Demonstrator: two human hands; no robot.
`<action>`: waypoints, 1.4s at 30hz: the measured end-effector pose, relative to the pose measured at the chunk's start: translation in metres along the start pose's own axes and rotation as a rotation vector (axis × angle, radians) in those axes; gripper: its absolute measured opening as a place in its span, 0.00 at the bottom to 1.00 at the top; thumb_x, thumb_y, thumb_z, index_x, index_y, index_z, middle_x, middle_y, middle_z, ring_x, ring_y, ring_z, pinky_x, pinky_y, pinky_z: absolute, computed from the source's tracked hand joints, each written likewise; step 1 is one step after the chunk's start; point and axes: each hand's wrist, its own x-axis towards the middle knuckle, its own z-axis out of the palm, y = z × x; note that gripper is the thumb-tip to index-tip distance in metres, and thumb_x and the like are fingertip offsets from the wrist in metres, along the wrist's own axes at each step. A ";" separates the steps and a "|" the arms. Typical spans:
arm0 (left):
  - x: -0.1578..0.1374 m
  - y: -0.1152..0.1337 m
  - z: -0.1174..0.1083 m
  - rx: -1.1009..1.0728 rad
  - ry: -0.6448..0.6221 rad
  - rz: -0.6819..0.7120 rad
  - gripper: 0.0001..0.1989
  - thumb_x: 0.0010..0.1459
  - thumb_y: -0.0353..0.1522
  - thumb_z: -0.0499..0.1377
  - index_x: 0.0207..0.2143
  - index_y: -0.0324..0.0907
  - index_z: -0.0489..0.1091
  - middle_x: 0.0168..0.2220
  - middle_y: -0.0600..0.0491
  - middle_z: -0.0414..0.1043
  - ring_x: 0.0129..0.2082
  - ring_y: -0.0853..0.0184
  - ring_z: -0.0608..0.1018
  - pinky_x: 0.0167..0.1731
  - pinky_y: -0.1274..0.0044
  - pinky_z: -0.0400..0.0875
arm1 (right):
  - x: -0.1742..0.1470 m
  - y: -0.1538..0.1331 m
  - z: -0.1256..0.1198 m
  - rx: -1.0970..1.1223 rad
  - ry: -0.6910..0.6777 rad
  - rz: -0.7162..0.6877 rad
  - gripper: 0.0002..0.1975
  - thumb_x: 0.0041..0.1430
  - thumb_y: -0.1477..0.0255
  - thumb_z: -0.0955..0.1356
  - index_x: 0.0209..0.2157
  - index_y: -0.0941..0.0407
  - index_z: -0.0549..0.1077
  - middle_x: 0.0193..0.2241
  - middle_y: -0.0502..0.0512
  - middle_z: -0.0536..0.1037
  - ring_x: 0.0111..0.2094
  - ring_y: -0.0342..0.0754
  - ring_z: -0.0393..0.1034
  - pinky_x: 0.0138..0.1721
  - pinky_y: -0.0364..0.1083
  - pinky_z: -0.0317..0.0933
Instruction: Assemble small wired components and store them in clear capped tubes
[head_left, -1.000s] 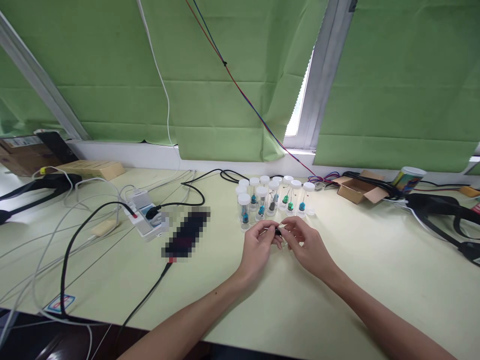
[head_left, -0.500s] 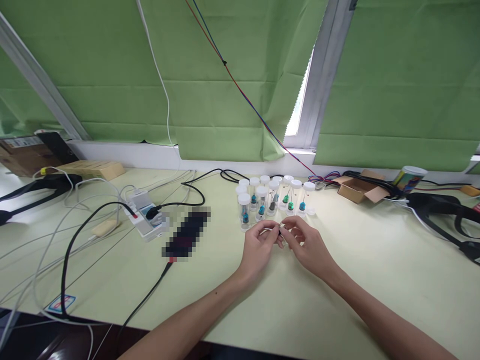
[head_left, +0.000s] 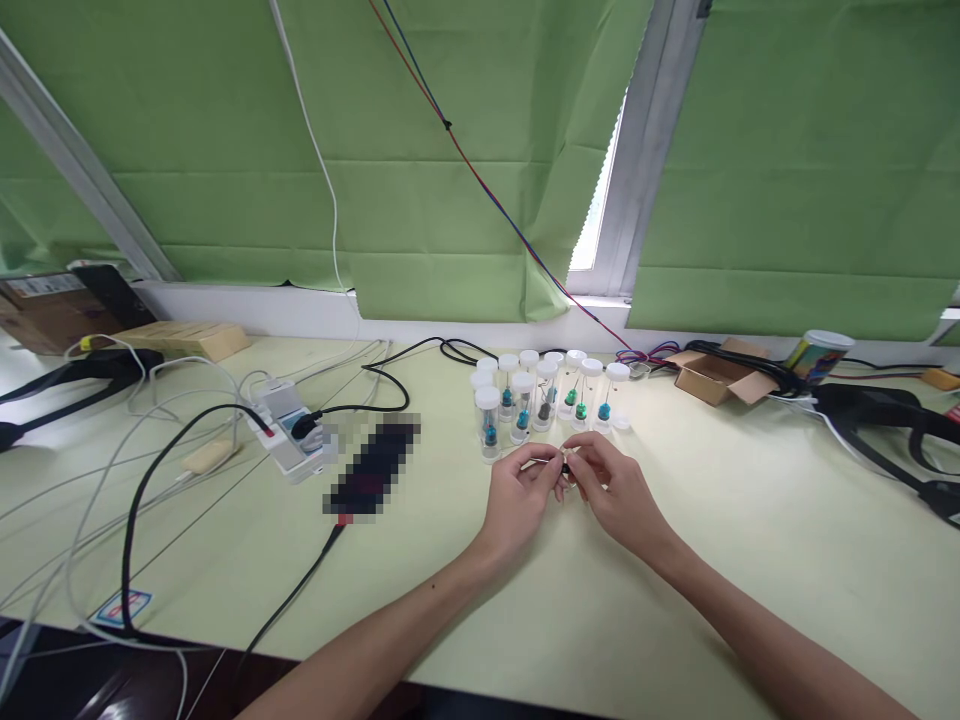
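Observation:
My left hand (head_left: 525,483) and my right hand (head_left: 606,480) meet above the table, fingertips almost touching. Between them they pinch a small black piece (head_left: 565,468), largely covered by the fingers; its kind cannot be made out. Just beyond the hands stands a cluster of several clear tubes with white caps. The front left tube (head_left: 487,410) holds a blue-and-black part, another tube (head_left: 581,408) a green part on a thin stem, and the rightmost tube (head_left: 604,411) a blue part.
Left of my hands lie a pixelated dark device (head_left: 375,468) on a black cable and a white power strip (head_left: 289,440) among tangled cords. An open cardboard box (head_left: 716,380), a printed can (head_left: 817,357) and a black strap-like object (head_left: 862,420) are at the right.
The fingertips have shifted slightly, and more of the small black piece shows between them. The tubes stay where they were.

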 end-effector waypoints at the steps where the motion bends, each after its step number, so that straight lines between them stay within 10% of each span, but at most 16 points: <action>1: 0.000 0.000 0.000 -0.001 -0.002 0.004 0.09 0.53 0.35 0.62 0.32 0.38 0.71 0.24 0.54 0.70 0.22 0.72 0.71 0.28 0.76 0.69 | 0.000 0.000 0.000 0.001 0.004 0.003 0.09 0.65 0.64 0.61 0.38 0.54 0.66 0.23 0.49 0.72 0.22 0.43 0.63 0.24 0.42 0.57; 13: 0.002 0.005 -0.003 0.096 -0.022 0.036 0.08 0.55 0.35 0.59 0.32 0.38 0.70 0.25 0.54 0.69 0.22 0.72 0.71 0.27 0.77 0.69 | 0.003 -0.002 -0.002 0.005 0.012 0.051 0.10 0.64 0.62 0.61 0.36 0.54 0.65 0.21 0.47 0.71 0.22 0.43 0.63 0.24 0.41 0.57; 20: 0.000 0.009 -0.012 0.755 -0.114 0.301 0.08 0.61 0.30 0.51 0.35 0.42 0.70 0.33 0.51 0.70 0.33 0.67 0.72 0.34 0.75 0.68 | 0.010 0.010 -0.012 -0.306 0.089 0.010 0.09 0.64 0.64 0.60 0.34 0.53 0.66 0.25 0.49 0.73 0.22 0.44 0.62 0.26 0.43 0.57; 26: -0.005 -0.002 -0.016 1.036 -0.265 0.262 0.13 0.62 0.26 0.46 0.36 0.41 0.70 0.35 0.50 0.66 0.33 0.66 0.71 0.34 0.74 0.66 | 0.012 0.030 -0.017 -0.589 0.011 0.070 0.07 0.62 0.68 0.60 0.34 0.54 0.66 0.33 0.54 0.73 0.30 0.47 0.68 0.30 0.45 0.59; 42: -0.004 -0.003 -0.014 0.988 -0.285 0.329 0.14 0.62 0.26 0.47 0.38 0.42 0.72 0.40 0.48 0.67 0.36 0.65 0.73 0.35 0.74 0.68 | 0.011 0.040 -0.017 -0.631 -0.017 0.102 0.08 0.62 0.69 0.59 0.35 0.55 0.67 0.33 0.56 0.72 0.31 0.49 0.68 0.31 0.47 0.60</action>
